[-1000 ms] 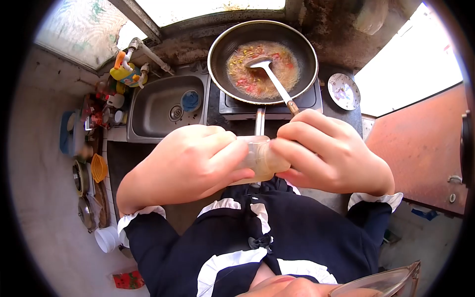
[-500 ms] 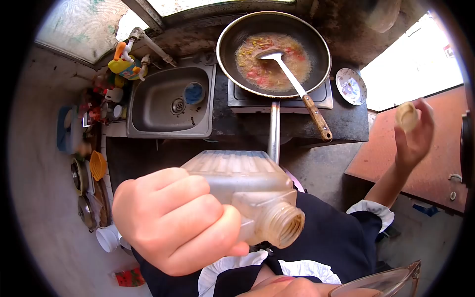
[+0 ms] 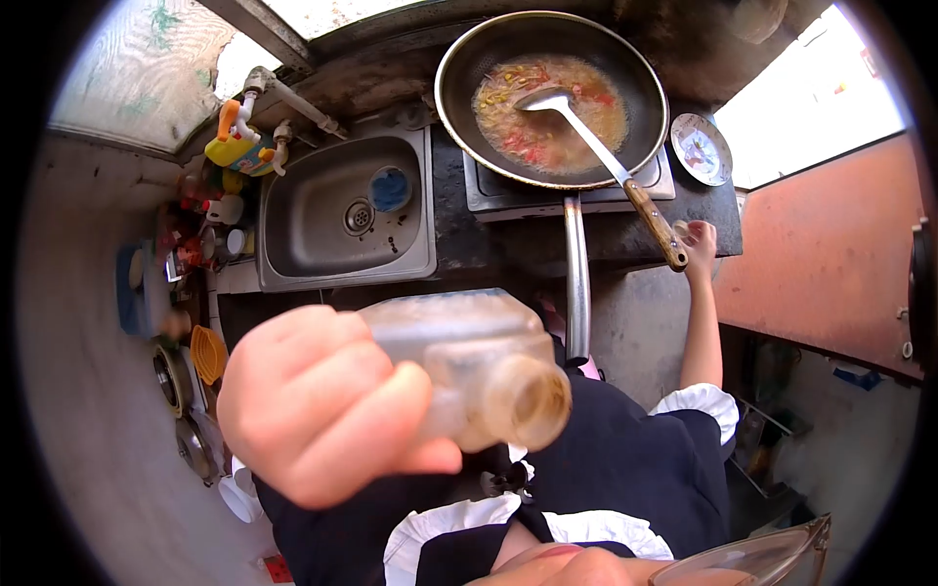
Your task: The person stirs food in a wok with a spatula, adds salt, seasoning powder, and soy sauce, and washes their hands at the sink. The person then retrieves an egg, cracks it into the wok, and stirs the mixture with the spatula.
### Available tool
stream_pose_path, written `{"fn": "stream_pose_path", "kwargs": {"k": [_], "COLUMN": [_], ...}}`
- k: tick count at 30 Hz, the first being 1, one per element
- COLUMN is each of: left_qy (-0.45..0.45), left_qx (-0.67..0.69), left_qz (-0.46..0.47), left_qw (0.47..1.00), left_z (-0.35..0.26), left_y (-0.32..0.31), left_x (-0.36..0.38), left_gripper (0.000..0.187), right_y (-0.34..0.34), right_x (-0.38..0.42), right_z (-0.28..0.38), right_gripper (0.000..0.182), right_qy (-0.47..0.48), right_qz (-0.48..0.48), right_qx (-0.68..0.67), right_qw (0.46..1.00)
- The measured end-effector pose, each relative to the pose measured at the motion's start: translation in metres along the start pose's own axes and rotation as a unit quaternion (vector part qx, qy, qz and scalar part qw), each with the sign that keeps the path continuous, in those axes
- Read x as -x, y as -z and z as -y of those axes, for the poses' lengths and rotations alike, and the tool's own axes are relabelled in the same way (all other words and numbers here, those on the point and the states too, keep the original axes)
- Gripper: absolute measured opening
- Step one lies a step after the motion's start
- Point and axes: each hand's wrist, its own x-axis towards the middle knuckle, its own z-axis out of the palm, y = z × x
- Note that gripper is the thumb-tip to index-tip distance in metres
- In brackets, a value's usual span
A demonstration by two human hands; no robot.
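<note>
A person in a dark top with white ruffled trim stands at a cramped kitchen counter, the left hand (image 3: 327, 405) clenched around a clear, squarish plastic bottle (image 3: 469, 366) with a threaded, uncapped neck. The bottle is held close up, tilted on its side, its open mouth turned toward the near right; it is somewhat blurred, and whatever is inside cannot be made out.

Farther off to the right, the right hand (image 3: 696, 244) is stretched out to the edge of the dark counter (image 3: 528, 249), just beside the wooden grip of a long metal spatula (image 3: 596, 146). Its fingers are curled, but whether they grasp anything cannot be told from here.

The spatula's blade rests in a large dark frying pan (image 3: 552, 93) of orange-brown broth with red and yellow pieces, which sits on a single-burner stove (image 3: 508, 190) at the far side; the pan's long steel handle points back toward the person. A small patterned plate (image 3: 701, 149) lies on the counter just right of the pan.

Left of the stove is a stainless steel sink (image 3: 337, 210) with a blue round object near its drain, and a tap (image 3: 269, 88) above it hung with a yellow toy-like bottle. Jars, lids and an orange strainer (image 3: 203, 354) crowd the far-left ledge.
</note>
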Motion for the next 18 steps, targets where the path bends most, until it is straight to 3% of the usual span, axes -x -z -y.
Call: {"fn": "stream_pose_path", "kwargs": {"k": [2, 5, 8, 11, 12, 15, 18], "left_qy": [0.010, 0.127, 0.176, 0.204, 0.205, 0.216, 0.215], "left_qx": [-0.006, -0.036, -0.082, -0.104, -0.107, -0.103, -0.093], "left_qz": [-0.014, 0.045, 0.054, 0.099, 0.100, 0.109, 0.139], "left_qw": [1.000, 0.990, 0.980, 0.968, 0.968, 0.965, 0.962], "left_z": [0.015, 0.022, 0.037, 0.057, 0.064, 0.088, 0.113], "left_y": [-0.009, -0.010, -0.017, -0.019, -0.021, -0.026, -0.032], "left_x": [0.006, 0.009, 0.007, 0.006, 0.006, 0.005, -0.001], "left_gripper": [0.049, 0.048, 0.037, 0.026, 0.025, 0.023, 0.027], "right_y": [-0.014, -0.032, -0.040, -0.041, -0.040, 0.008, 0.034], "right_x": [0.002, 0.004, 0.010, 0.016, 0.012, 0.014, 0.024], "right_z": [0.001, -0.010, -0.013, -0.015, -0.021, 0.092, 0.158], "right_gripper": [0.040, 0.042, 0.049, 0.061, 0.071, 0.073, 0.076], "right_qy": [0.042, 0.020, -0.062, -0.030, 0.047, 0.075, 0.204], "right_qz": [-0.029, -0.046, -0.013, -0.036, -0.076, -0.036, 0.043], "right_qx": [0.103, 0.159, 0.184, 0.200, 0.213, -0.008, 0.006], "right_qw": [0.993, 0.986, 0.981, 0.979, 0.973, 0.997, 0.978]}}
